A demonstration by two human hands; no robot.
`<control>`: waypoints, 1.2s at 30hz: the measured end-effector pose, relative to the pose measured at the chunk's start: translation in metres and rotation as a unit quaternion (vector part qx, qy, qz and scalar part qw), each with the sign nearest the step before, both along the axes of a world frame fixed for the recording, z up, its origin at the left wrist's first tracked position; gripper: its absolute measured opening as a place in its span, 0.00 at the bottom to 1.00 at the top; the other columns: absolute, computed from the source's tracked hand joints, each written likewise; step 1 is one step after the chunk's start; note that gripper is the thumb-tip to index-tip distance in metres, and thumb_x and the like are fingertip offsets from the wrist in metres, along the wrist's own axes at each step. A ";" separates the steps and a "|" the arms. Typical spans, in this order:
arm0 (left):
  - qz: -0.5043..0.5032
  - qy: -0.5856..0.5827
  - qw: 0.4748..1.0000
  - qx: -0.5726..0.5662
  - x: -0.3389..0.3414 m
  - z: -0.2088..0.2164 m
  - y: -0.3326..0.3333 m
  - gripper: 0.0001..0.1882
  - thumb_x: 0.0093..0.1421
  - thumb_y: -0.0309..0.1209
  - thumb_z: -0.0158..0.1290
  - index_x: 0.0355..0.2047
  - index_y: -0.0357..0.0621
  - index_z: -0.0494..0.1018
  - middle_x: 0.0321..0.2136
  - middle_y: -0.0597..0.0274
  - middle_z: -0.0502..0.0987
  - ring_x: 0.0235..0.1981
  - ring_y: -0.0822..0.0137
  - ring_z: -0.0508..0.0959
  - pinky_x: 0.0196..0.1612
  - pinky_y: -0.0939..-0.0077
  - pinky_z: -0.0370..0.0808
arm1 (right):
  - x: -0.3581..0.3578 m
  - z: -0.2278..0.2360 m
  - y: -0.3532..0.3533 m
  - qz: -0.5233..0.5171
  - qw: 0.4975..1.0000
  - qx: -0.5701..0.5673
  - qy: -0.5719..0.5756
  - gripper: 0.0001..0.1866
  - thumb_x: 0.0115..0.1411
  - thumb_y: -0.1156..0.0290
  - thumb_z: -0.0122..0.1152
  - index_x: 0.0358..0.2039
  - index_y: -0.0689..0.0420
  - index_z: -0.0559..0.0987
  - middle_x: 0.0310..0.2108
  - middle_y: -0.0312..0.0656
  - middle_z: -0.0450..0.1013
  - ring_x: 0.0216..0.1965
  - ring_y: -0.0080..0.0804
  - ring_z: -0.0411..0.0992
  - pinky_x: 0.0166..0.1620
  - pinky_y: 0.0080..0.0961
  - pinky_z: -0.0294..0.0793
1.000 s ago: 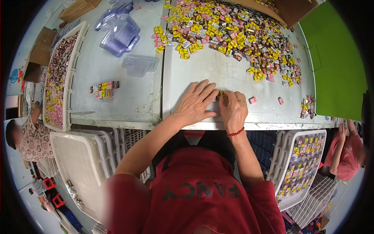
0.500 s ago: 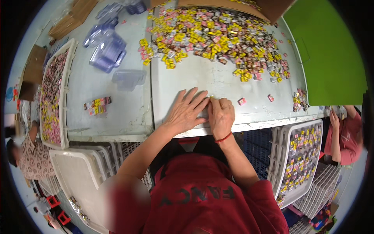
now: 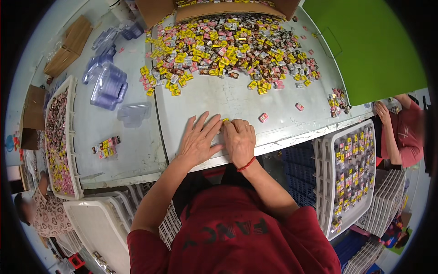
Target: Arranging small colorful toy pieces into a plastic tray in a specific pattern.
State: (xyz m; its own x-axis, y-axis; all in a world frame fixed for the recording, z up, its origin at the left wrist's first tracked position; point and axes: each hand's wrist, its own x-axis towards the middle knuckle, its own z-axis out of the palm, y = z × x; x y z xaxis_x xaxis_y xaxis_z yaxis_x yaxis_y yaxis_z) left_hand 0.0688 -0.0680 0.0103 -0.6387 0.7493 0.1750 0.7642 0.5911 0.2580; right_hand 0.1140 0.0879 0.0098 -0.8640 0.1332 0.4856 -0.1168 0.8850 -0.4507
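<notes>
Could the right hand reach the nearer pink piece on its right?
Probably yes: the pink piece lies near the right hand, with nothing visible between, though that hand seems busy with a yellow piece.

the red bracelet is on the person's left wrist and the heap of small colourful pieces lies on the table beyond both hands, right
Not quite: the head view shows the red bracelet at the right hand's wrist. The heap of small colourful pieces does lie on the table beyond both hands.
</notes>
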 end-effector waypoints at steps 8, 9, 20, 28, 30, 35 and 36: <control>-0.006 -0.012 1.000 -0.009 0.001 0.000 -0.001 0.37 0.49 0.45 0.61 0.57 0.42 0.66 0.62 0.62 0.61 0.63 0.53 0.57 0.63 0.52 0.54 | 0.005 -0.003 -0.002 0.012 1.000 0.014 -0.013 0.11 0.50 0.75 0.59 0.36 0.58 0.79 0.33 0.39 0.72 0.35 0.36 0.70 0.39 0.29 0.67; -0.009 -0.012 1.000 -0.014 0.001 -0.001 -0.001 0.37 0.49 0.45 0.61 0.57 0.42 0.66 0.62 0.62 0.61 0.63 0.53 0.57 0.63 0.52 0.54 | 0.007 -0.002 -0.002 0.030 0.999 0.033 -0.030 0.12 0.50 0.75 0.58 0.37 0.59 0.79 0.35 0.39 0.72 0.36 0.36 0.70 0.40 0.29 0.67; -0.007 -0.013 1.000 -0.013 -0.004 0.019 0.008 0.39 0.50 0.48 0.61 0.58 0.40 0.63 0.62 0.54 0.60 0.63 0.52 0.57 0.63 0.50 0.54 | 0.021 0.015 0.045 0.077 0.991 -0.113 -0.006 0.15 0.54 0.77 0.62 0.43 0.62 0.77 0.42 0.51 0.73 0.42 0.49 0.72 0.46 0.37 0.72; -0.176 -0.038 0.976 0.125 -0.032 0.015 0.106 0.18 0.53 0.20 0.52 0.46 0.39 0.71 0.52 0.52 0.71 0.55 0.52 0.69 0.55 0.63 0.68 | -0.006 0.008 0.174 -0.113 0.992 -0.034 0.031 0.09 0.57 0.76 0.60 0.39 0.61 0.78 0.38 0.49 0.75 0.33 0.43 0.75 0.37 0.31 0.75; -0.198 -0.027 0.970 0.136 -0.040 0.000 0.120 0.18 0.52 0.18 0.51 0.44 0.38 0.72 0.50 0.54 0.72 0.52 0.53 0.70 0.52 0.65 0.71 | -0.020 0.003 0.202 -0.148 0.988 -0.054 0.006 0.10 0.57 0.74 0.62 0.40 0.61 0.78 0.38 0.48 0.75 0.32 0.42 0.75 0.37 0.32 0.74; -0.197 -0.042 0.973 0.115 -0.044 -0.003 0.131 0.18 0.51 0.23 0.55 0.44 0.39 0.72 0.47 0.57 0.73 0.48 0.54 0.72 0.49 0.66 0.73 | -0.057 -0.013 0.234 -0.200 0.979 0.023 0.008 0.12 0.56 0.67 0.63 0.37 0.60 0.78 0.36 0.47 0.75 0.34 0.45 0.74 0.39 0.37 0.73; -0.197 -0.045 0.973 0.113 -0.043 -0.004 0.133 0.18 0.51 0.23 0.55 0.44 0.39 0.72 0.47 0.57 0.73 0.48 0.54 0.72 0.49 0.66 0.73 | -0.063 -0.015 0.236 -0.204 0.978 0.034 -0.006 0.12 0.56 0.66 0.64 0.36 0.60 0.78 0.35 0.47 0.75 0.36 0.46 0.74 0.39 0.38 0.73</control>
State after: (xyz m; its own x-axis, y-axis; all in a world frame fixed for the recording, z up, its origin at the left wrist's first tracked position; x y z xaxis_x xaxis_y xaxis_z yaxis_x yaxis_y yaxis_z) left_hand 0.0256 0.0650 0.0066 -0.3300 0.8879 0.3205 0.8883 0.1771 0.4238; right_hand 0.0510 0.3234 -0.0054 -0.7509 0.4367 0.4954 0.2581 0.8846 -0.3885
